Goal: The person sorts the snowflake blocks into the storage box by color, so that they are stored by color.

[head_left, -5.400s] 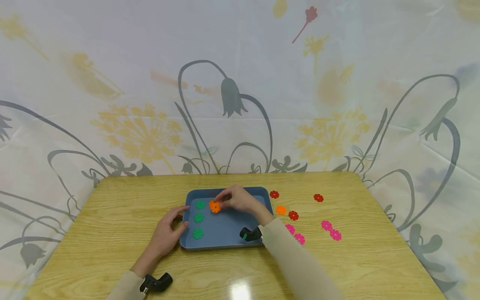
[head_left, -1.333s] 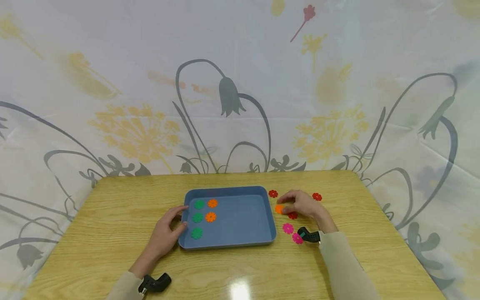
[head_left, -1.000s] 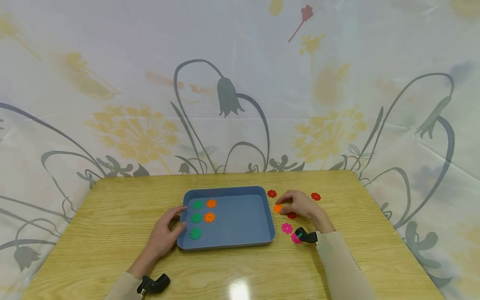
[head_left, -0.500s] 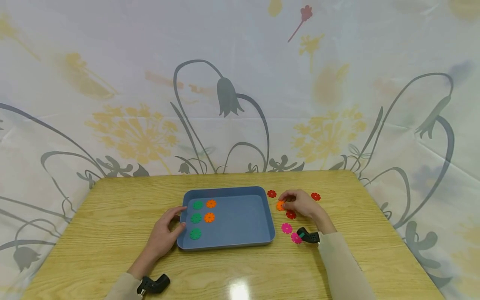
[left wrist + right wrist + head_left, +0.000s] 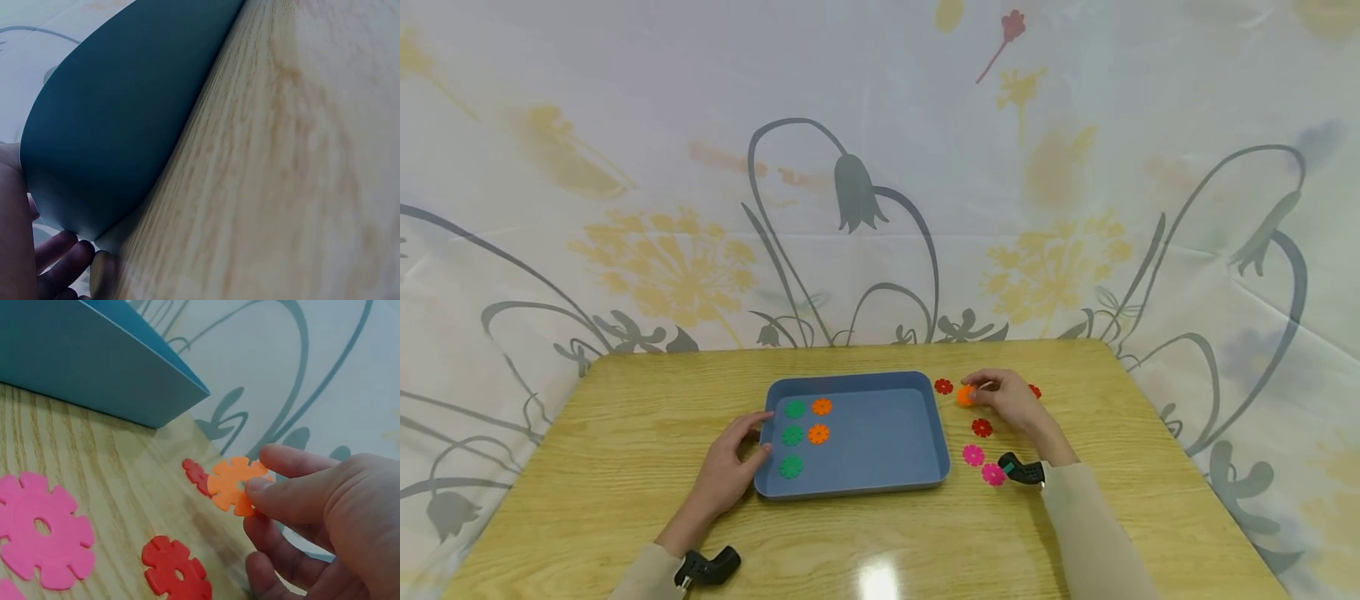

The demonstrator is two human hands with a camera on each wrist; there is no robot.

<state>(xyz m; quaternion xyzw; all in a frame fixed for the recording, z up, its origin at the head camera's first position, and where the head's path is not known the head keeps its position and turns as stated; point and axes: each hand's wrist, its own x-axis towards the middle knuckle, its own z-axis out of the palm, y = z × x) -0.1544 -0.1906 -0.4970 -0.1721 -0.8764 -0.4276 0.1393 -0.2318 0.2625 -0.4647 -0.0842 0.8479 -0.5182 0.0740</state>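
My right hand pinches an orange notched plastic disc between thumb and fingers, right of the blue tray. The disc stands tilted, near a red disc on the table. At the tray's left edge, my left hand holds the rim; its thumb and index finger reach over it. In the left wrist view, other fingers lie against the tray's outer wall. Inside the tray, a column of green discs stands beside two orange discs.
Below my right hand lie another red disc and two pink discs. A further red disc peeks out behind the hand. The wooden table ends at a flower-patterned cloth at the back.
An orange disc was set into the tray, second in its column. My right hand then took another orange disc from the table, raised it and moved slightly back. My left hand stayed put.
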